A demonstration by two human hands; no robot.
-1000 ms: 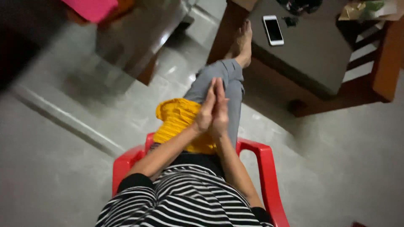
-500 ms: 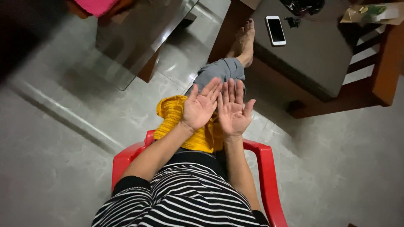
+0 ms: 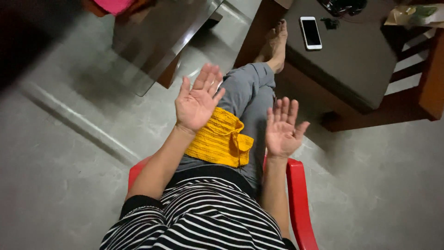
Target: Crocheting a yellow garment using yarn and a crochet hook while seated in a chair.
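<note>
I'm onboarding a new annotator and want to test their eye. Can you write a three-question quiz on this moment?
1. True or false: the left hand and the right hand are raised with open palms, apart from each other, gripping nothing.
2. Where does the yellow knitted cloth lie?
A. on the floor
B. on the person's lap
C. on the dark table
3. Fill in: the white-framed rectangular smartphone lies on the dark ____, beside the bare foot.

Key: 1 true; 2 B; 3 table.
</note>
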